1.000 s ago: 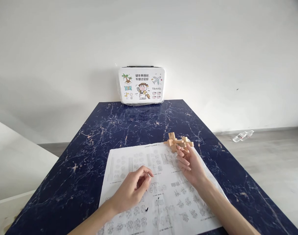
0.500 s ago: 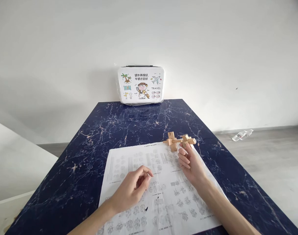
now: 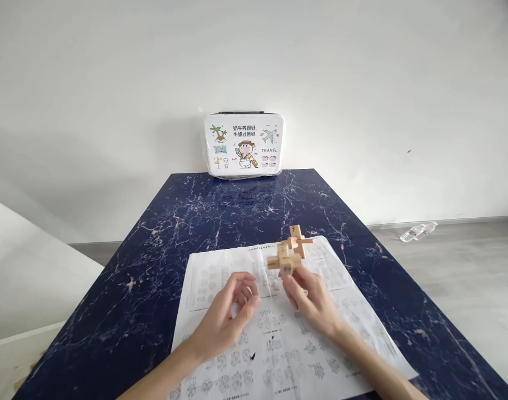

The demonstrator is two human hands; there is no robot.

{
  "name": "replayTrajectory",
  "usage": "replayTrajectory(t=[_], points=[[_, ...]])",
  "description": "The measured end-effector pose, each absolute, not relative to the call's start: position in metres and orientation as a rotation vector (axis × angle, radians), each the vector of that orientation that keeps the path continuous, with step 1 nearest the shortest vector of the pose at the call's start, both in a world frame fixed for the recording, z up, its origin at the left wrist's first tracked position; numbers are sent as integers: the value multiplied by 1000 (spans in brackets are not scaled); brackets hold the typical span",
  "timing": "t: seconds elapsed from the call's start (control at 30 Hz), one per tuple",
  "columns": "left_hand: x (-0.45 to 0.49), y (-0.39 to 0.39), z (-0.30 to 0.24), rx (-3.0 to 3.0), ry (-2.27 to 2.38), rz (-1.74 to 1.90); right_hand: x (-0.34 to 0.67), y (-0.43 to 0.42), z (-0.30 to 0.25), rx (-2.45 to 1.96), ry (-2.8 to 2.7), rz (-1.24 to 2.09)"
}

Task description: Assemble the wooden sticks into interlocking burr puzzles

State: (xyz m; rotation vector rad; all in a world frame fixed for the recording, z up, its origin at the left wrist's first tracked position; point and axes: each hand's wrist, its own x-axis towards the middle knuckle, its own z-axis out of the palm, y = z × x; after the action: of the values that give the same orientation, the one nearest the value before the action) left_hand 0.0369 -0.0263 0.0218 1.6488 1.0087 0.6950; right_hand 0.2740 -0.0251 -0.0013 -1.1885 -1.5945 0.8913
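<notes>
right hand (image 3: 310, 297): wooden interlocking puzzle (image 3: 289, 253) is being gripped at its lower end by the fingertips and held up just above the printed diagram sheet (image 3: 320, 355) | left hand (image 3: 227, 319): is being held half-curled and empty over the sheet, near the puzzle | judgement: the protruding bars are probably being best steadied from both sides, lest one be slid out

Things that were around you

You had a dark blue table (image 3: 220, 211) in front of you, with thin pale lines like marble. At its far edge a white box (image 3: 244, 145) with cartoon pictures and the word TRAVEL stood upright against the white wall (image 3: 112, 83). A clear plastic bottle (image 3: 418, 231) lay on the grey floor (image 3: 466, 278), off to your right.
</notes>
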Motion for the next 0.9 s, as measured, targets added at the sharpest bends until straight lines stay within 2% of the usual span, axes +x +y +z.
replayTrajectory(t=[0.17,0.3,0.9], points=[[34,-24,17,1698,933,872,268,-30,-5,-1118,-1932,723],[31,-22,14,1672,877,767,265,-31,-5,-1042,-2066,655],[39,-21,24,1781,1082,793,274,-29,-6,-1051,-2083,509]])
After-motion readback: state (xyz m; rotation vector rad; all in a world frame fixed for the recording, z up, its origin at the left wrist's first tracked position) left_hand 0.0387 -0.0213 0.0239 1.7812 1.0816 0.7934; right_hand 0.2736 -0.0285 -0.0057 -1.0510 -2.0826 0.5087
